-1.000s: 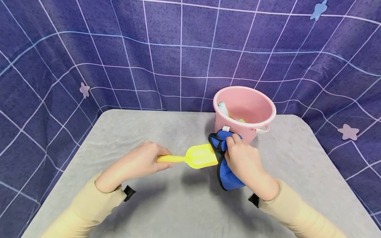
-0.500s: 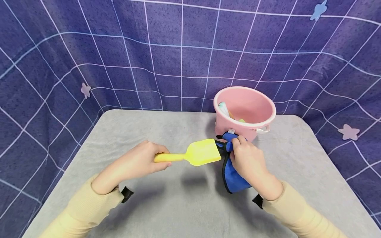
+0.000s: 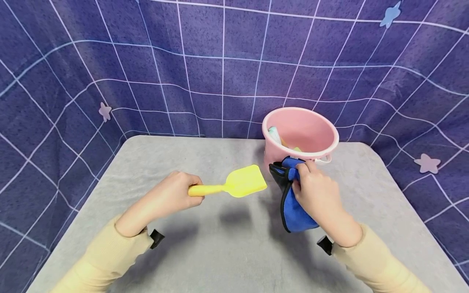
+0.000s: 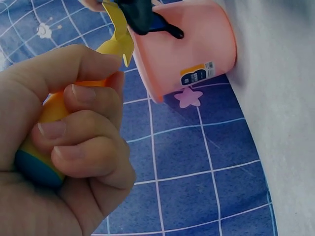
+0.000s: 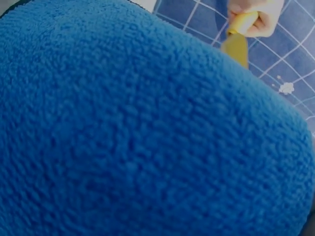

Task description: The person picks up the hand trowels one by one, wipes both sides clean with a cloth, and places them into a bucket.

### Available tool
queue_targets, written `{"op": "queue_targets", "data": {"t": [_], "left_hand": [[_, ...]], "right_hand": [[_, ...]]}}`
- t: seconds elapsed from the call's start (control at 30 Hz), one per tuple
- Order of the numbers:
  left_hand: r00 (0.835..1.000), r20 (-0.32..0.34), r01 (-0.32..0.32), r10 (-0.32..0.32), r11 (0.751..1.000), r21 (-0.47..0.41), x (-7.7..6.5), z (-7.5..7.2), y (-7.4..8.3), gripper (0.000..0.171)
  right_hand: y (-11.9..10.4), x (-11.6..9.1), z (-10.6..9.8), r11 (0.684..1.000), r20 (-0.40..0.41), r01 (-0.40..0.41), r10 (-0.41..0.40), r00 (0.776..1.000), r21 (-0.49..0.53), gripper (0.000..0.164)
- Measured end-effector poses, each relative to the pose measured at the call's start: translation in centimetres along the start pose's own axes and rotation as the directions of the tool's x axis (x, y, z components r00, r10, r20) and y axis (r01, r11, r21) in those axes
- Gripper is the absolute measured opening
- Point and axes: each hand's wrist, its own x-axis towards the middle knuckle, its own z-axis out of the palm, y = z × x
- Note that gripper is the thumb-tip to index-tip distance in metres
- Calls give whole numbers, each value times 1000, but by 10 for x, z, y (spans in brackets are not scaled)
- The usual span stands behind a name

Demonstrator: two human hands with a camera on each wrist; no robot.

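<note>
My left hand grips the handle of a yellow toy shovel, its scoop pointing right above the grey surface. In the left wrist view the fingers curl round the handle, whose butt end is dark teal. With my right hand I pinch a folded blue cloth with black edging, which hangs just in front of the pink bucket. Fuzzy blue cloth fills most of the right wrist view and hides the right fingers there. A small gap lies between scoop and cloth.
The bucket stands at the back right of the grey-covered table; a pale bottle-like item and other small things lie inside. A white handle piece juts from its rim. A blue gridded curtain encloses the back and sides.
The cloth has moved right and away from the scoop it overlapped earlier. The shovel has risen slightly and tilted up. My left hand has shifted a little left.
</note>
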Motion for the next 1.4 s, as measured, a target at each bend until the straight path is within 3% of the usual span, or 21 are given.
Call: {"op": "queue_targets", "data": {"t": [0.43,0.77,1.0,1.4], "left_hand": [[999,43,-28,24,996,82,12,15,-5,13],[997,61,-62,57,994,88,19,20,2,18],[993,71,-102,96,990,95,23,21,9,20],[992,71,-110,105,991,78,28,23,16,17]], "right_hand": [[-7,8,-19,999,-72,36,-34,997,16,22],[-24,12,-33,998,-66,56,-54,996,27,27],[-37,11,-30,993,-104,114,-110,989,41,27],[-50,11,-18,983,-108,178,-173,979,37,28]]}}
